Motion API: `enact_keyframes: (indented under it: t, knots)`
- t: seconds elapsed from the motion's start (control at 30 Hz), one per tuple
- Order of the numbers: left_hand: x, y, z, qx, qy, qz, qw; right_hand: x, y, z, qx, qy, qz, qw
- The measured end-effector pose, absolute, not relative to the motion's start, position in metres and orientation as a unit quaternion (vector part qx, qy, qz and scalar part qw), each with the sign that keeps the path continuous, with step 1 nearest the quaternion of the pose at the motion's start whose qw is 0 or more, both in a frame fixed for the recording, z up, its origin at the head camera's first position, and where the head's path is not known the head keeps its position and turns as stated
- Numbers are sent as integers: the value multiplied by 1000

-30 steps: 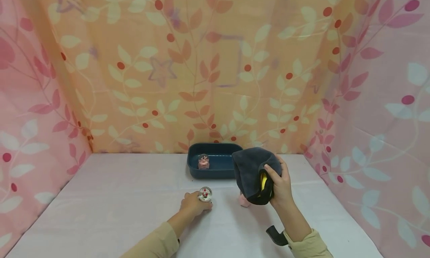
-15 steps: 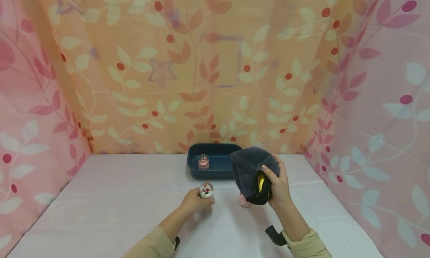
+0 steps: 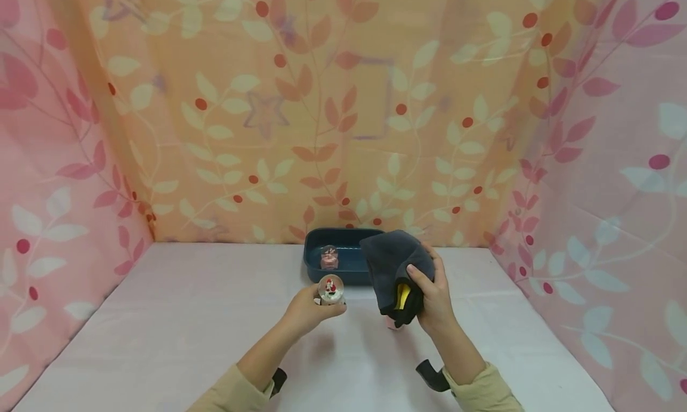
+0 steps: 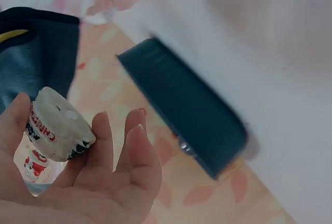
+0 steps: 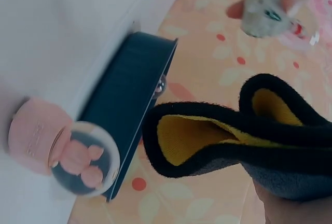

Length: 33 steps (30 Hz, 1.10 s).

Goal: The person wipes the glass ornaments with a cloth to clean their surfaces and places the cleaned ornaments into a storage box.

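Soft light casts faint shadows on the white tabletop (image 3: 161,316), while both wrist views look dimmer and slightly blurred.

In the head view, the left hand (image 3: 310,311) pinches just below centre, the right hand (image 3: 437,295) grips further right.

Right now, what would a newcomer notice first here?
The yellow-lined dark gray cloth, held up in the right hand, hiding the right end of the dark blue tray. Next, the snow globe with a red-and-white figure, held above the white tabletop by the left hand. Behind it, a pinkish globe in the tray.
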<state>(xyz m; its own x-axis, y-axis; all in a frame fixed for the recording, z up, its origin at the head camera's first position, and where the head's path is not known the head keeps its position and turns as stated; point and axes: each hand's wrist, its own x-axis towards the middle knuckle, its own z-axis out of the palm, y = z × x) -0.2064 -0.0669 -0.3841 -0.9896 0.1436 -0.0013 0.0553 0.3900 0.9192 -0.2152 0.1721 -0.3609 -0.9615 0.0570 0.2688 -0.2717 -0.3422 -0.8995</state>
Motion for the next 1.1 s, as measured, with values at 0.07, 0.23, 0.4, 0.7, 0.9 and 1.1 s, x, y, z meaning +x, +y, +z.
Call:
enact_keyframes:
  t: [0.07, 0.23, 0.4, 0.7, 0.9, 1.1]
  knots:
    - [-203, -67, -379, 70, 828, 556, 40, -215, 168, -361, 99, -565, 813, 95]
    - [-197, -68, -368, 87, 822, 561, 43, -214, 160, -362, 110, -564, 814, 79]
    - [-193, -66, -358, 85, 821, 563, 42, -211, 152, -363, 128, -568, 810, 69]
    - [-192, -58, -356, 93, 793, 601, 42, -208, 138, -363, 177, -567, 801, 77]
    - [-196, -53, -357, 90, 795, 599, 45, -205, 135, -366, 252, -576, 769, 114]
    - [-196, -50, -358, 126, 802, 583, 33, -206, 135, -373, 382, -642, 642, 172]
